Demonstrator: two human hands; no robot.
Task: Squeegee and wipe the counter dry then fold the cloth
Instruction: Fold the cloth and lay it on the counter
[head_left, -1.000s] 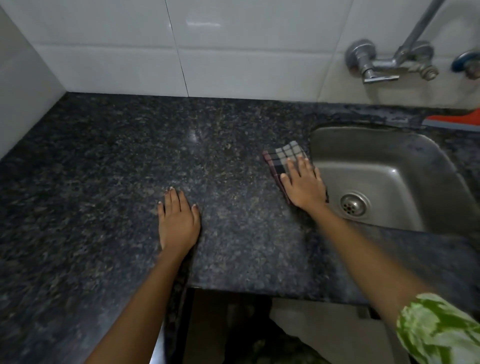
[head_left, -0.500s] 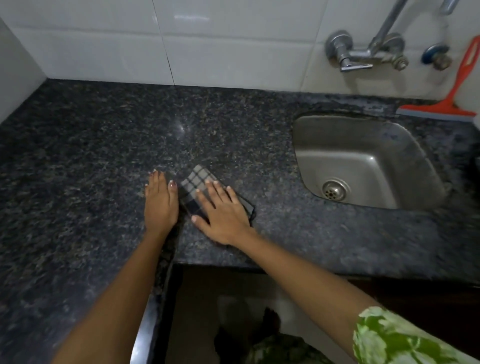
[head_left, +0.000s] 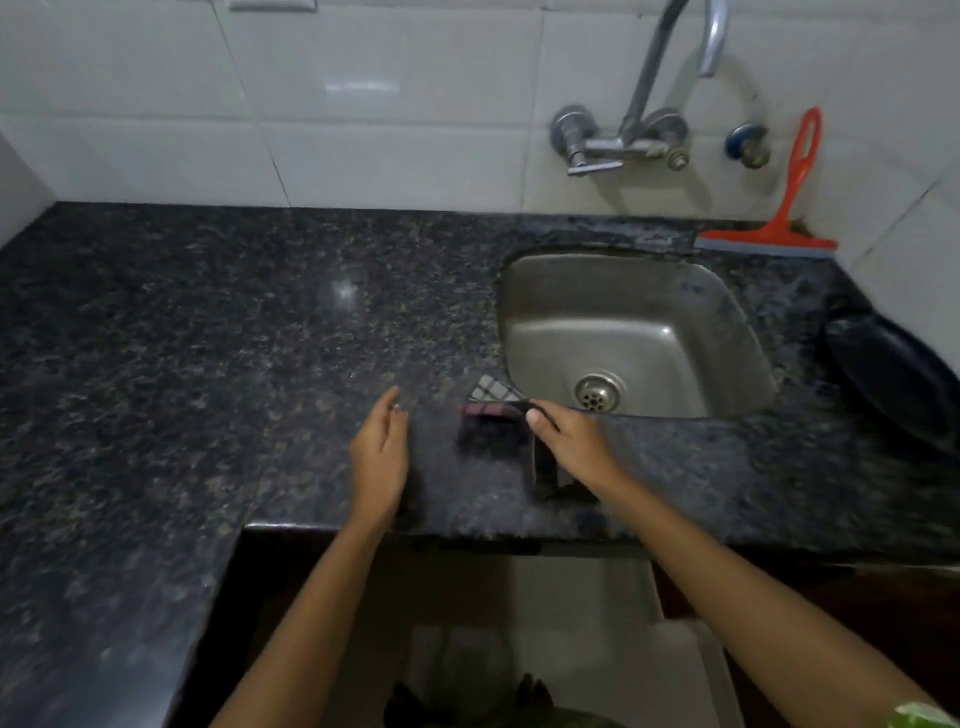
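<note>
Dim room; glare spot on counter (head_left: 345, 291) & wall tiles (head_left: 363, 88). Cloth (head_left: 498, 415) motion-blurred. Wide-angle bend at edges, corners dark.

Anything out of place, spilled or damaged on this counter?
Nothing stands out. The squeegee leans against the wall behind the sink, the right hand holds the cloth on the counter, and no spill shows.

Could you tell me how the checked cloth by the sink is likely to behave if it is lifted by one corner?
The dark checked cloth would probably go floppy and hang, since it already bunches under the right hand. It looks thin, so likely light. After wiping the black speckled granite counter it may be damp and cling slightly.
</note>
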